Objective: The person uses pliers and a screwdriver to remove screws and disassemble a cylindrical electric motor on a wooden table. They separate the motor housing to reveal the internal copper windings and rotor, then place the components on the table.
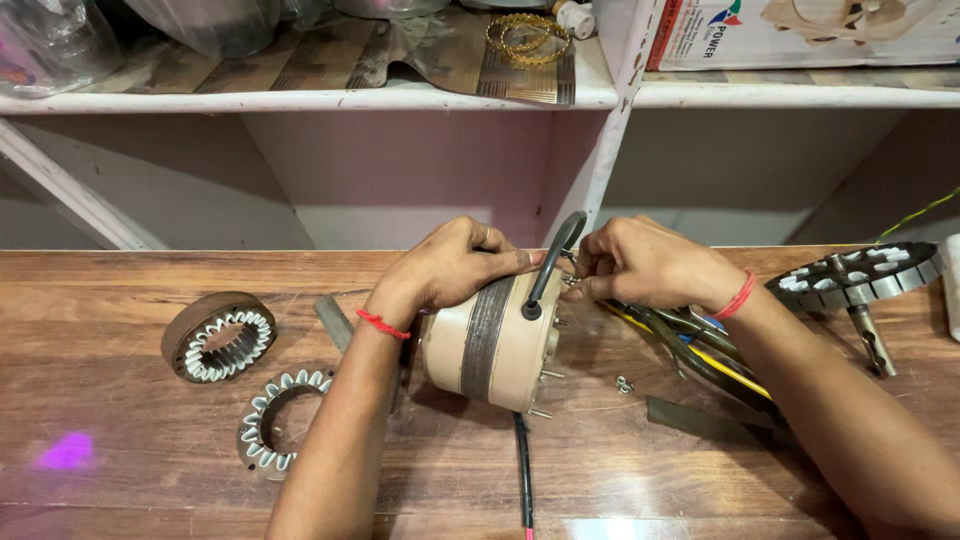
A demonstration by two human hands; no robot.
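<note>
A cream round motor housing (490,345) with a dark band around its middle lies on its side on the wooden table (120,440). My left hand (455,265) grips its top edge. My right hand (640,262) pinches a small metal part at the housing's face, beside a black cable (553,255) that loops out of it. Another stretch of black cable (522,470) runs from under the housing toward me. Pliers with yellow and black handles (700,355) lie under my right forearm.
Two stator rings with white insulation lie to the left, one brown (217,336) and one flat (278,418). A slotted rotor on a shaft (858,275) stands at the right. A small screw (624,383) lies by the housing. White shelves (400,98) rise behind the table.
</note>
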